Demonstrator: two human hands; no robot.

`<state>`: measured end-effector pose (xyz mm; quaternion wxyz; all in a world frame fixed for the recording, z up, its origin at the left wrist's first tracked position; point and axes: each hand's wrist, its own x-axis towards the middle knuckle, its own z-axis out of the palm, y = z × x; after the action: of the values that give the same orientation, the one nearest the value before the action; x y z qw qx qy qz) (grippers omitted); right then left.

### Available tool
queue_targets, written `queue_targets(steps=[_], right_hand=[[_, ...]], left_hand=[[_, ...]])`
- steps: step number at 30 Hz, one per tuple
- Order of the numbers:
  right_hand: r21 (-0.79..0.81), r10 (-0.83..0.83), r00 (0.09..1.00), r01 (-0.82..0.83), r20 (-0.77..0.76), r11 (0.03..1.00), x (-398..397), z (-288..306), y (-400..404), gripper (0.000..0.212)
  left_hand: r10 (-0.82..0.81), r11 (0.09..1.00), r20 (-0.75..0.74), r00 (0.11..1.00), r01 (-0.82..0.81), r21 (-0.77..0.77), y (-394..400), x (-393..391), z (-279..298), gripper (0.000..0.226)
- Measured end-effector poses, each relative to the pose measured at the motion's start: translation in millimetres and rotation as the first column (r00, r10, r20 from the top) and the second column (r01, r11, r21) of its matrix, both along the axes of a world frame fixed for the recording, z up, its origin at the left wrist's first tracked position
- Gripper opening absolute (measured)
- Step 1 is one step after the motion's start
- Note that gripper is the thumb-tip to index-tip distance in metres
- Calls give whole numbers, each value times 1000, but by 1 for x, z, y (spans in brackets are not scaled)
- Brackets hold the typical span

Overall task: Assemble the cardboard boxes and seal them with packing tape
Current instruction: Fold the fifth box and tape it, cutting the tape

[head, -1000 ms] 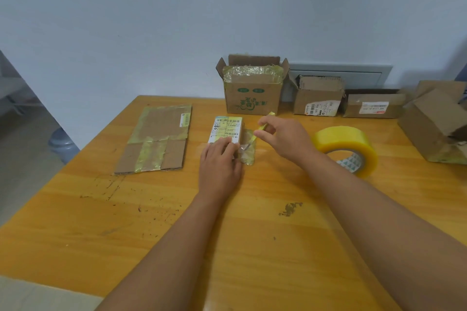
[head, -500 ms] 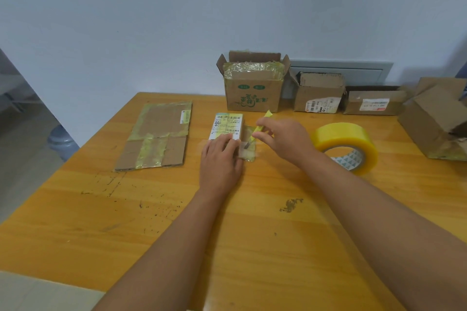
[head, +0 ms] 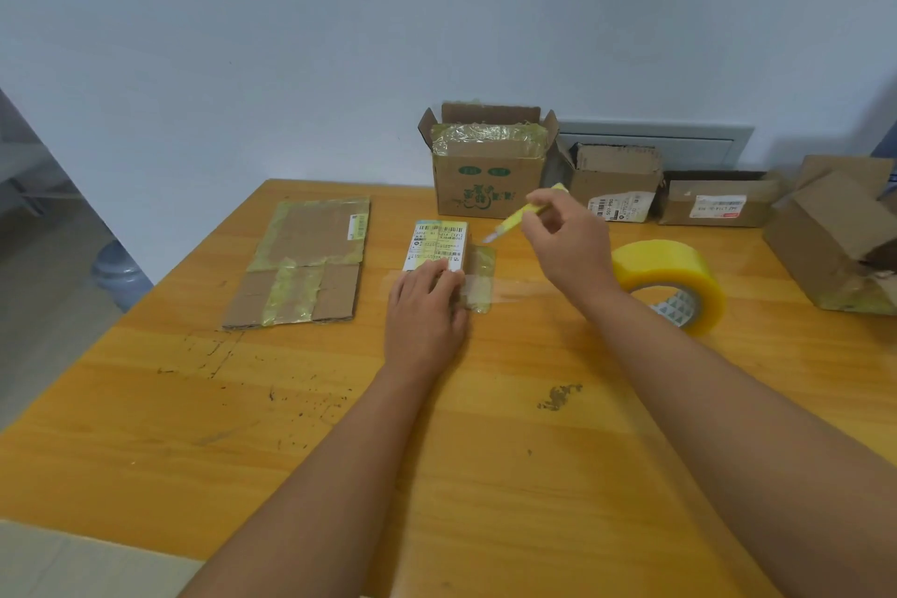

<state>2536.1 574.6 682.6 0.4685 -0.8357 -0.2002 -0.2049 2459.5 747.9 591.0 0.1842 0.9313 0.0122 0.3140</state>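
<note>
A small flat cardboard box [head: 444,242] with a white shipping label lies in the middle of the table. My left hand [head: 426,311] presses flat on its near end, fingers straight. A strip of clear tape [head: 522,285] runs from the box rightward towards the yellow packing tape roll [head: 672,279], which stands on edge. My right hand [head: 568,244] pinches a yellow utility knife [head: 517,221], blade tip pointing down-left just above the box's right edge.
A flattened taped cardboard box [head: 303,260] lies at the left. Along the wall stand an open box with green print [head: 488,180], two smaller labelled boxes [head: 614,185] [head: 716,202] and a larger open box [head: 837,233] at the right edge. The wooden table [head: 291,427] has dark scuffs.
My right hand has lifted the knife up and away from the tape at the box's right side. The left hand stays pressed on the box.
</note>
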Motion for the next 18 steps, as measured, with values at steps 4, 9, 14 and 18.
queue_targets(steps=[4,9,14,18], right_hand=[[-6,385,863,-409,-328,912,-30,27,-19,17],[-305,363,517,-810,-775,501,-54,-3,-31,10],[-427,297,612,-753,-733,500,-52,-19,-30,4],[-385,287,895,-411,-341,826,-43,-8,-12,13]], left_hand=[[-12,1000,13,1000,13,-18,0,0,-2,32],[-25,998,17,1000,26,-56,0,-1,-1,40],[-51,981,0,999,50,-185,-2,-3,3,43],[-56,980,10,998,56,-189,-2,-1,2,46]])
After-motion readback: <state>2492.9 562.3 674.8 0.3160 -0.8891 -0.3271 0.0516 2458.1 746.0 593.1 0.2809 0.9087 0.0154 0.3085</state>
